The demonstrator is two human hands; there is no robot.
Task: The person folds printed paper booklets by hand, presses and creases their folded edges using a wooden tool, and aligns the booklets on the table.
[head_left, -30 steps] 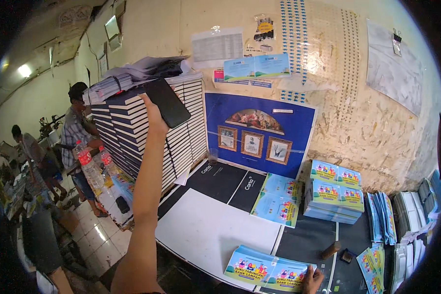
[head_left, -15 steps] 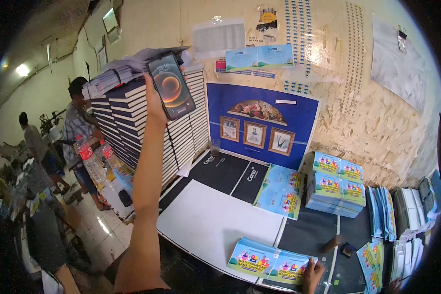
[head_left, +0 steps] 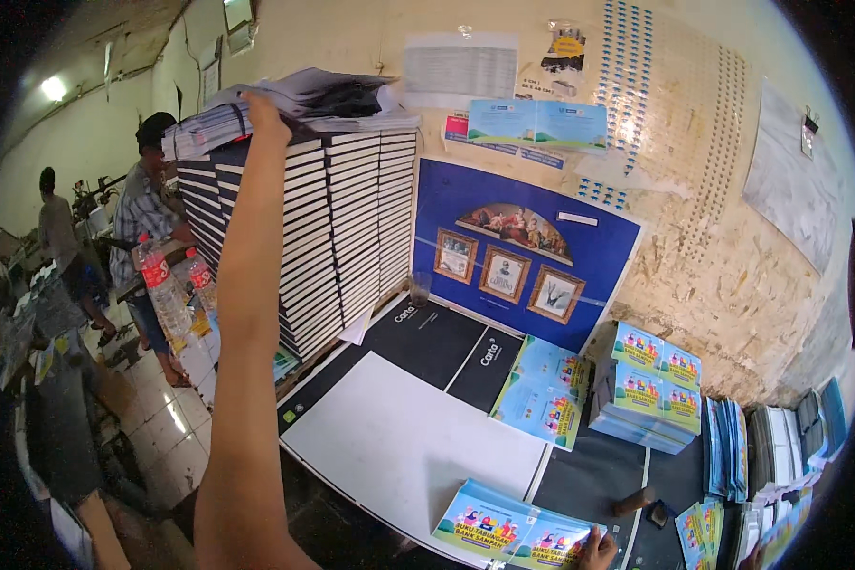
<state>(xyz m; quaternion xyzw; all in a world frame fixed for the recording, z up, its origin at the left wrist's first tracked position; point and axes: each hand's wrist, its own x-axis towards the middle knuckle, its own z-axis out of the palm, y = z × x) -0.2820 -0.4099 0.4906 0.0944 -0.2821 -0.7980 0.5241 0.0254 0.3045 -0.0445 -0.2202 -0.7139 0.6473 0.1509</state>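
Observation:
My left arm reaches up and away to the top of a tall stack of books (head_left: 299, 228), where my left hand (head_left: 268, 119) is at the loose papers (head_left: 204, 135). Its fingers are mostly hidden, and no phone shows there. At the lower edge my right hand (head_left: 598, 549) grips the right end of a printed booklet cover (head_left: 517, 532), blue and yellow with cartoon figures. The cover lies partly over a white board (head_left: 399, 427) on the black work table (head_left: 427, 332).
Beyond the board lie a blue printed sheet (head_left: 541, 389) and a pile of covers (head_left: 646, 399). More bundles (head_left: 779, 451) stand at the right. A wooden-handled tool (head_left: 634, 502) and a clear cup (head_left: 420, 288) are on the table. Bottles (head_left: 161, 285) stand left; a person (head_left: 142, 218) is beyond.
My left hand has moved left and up from in front of the book stack to its top. The phone it held is out of sight. My right hand stays on the booklet cover.

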